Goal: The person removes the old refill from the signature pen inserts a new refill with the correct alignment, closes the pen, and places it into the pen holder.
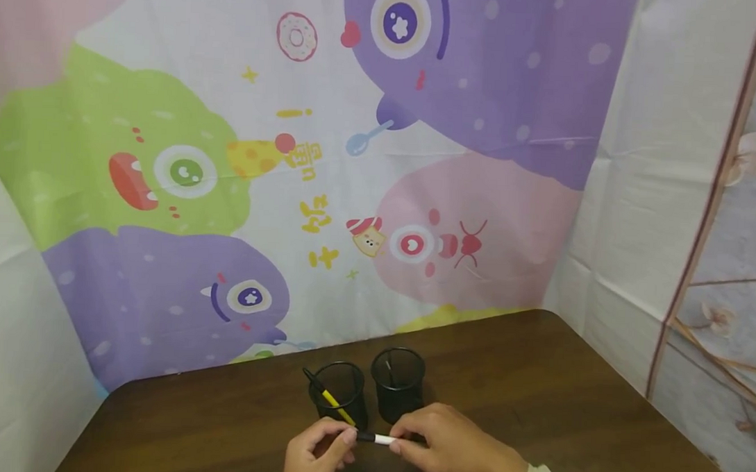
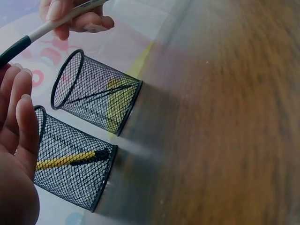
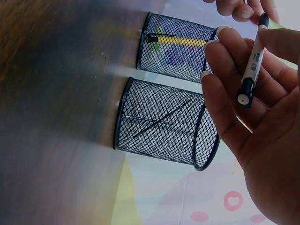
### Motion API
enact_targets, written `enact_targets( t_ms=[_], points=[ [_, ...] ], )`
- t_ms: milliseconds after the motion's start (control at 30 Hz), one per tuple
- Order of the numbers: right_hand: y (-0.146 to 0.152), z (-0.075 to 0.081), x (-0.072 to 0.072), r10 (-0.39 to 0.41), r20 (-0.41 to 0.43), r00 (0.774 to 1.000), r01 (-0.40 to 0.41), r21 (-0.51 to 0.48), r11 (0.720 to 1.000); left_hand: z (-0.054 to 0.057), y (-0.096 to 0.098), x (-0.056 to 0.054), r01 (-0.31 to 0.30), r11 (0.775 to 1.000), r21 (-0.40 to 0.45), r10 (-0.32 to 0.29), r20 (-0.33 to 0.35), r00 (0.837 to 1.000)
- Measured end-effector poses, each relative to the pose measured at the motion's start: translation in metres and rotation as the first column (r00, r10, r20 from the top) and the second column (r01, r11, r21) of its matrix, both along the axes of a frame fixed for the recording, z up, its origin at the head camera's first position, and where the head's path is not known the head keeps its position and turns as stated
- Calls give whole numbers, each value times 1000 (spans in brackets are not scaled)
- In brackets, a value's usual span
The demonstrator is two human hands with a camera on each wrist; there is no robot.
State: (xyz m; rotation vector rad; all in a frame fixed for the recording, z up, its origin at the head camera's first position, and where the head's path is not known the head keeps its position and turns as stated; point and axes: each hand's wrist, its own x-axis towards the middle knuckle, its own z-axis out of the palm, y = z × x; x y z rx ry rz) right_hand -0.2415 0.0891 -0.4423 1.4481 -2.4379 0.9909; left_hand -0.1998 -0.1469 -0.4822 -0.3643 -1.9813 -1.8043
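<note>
Head: pen [image 1: 374, 439] in both hands [image 1: 322, 448] [image 1: 447, 445]

a slim white pen [image 1: 383, 440] with black ends, held crosswise between two hands [image 1: 450, 445].

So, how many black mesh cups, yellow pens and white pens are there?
Black mesh cups: 2
Yellow pens: 1
White pens: 1
Total: 4
A thin dark shape inside the right cup is too unclear to count.
</note>
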Motion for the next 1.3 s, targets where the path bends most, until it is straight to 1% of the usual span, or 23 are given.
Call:
enact_targets(
  t_ms=[100,233,333,433,500,567,667,767,867,1100,1300],
  points=[
    [1,0,1,8,0,1000,-8,-4,1000,0,0,1,7,1000,-3,-7,22,1000],
    [1,0,1,13,10,1000,-13,-11,1000,2,0,3,26,1000,-7,-25,83,996],
    [2,0,1,5,9,1000,-5,-6,1000,4,-1,2,55,999,-1,-54,125,991],
    [2,1,1,-5,2,1000,5,11,1000,6,-1,2,84,996,1,-83,143,986],
    [2,2,1,-7,5,1000,7,21,1000,6,-1,2,104,995,-6,-102,138,985],
    [2,2,1,-2,10,1000,1,25,1000,5,-1,2,115,993,0,-114,111,987],
    [2,2,2,12,20,1000,-13,18,1000,3,-1,3,117,993,6,-117,48,992],
    [2,1,1,17,16,1000,-17,-1,1000,1,-1,2,102,995,15,-103,15,995],
    [3,1,0,10,5,1000,-10,-9,1000,1,0,2,90,996,18,-91,14,996],
    [5,-2,-3,12,-12,1000,-13,-44,999,2,2,3,65,998,23,-66,53,996],
    [4,-3,-6,22,-67,998,-28,-84,996,1,3,2,72,997,28,-73,38,997]
  ],
)
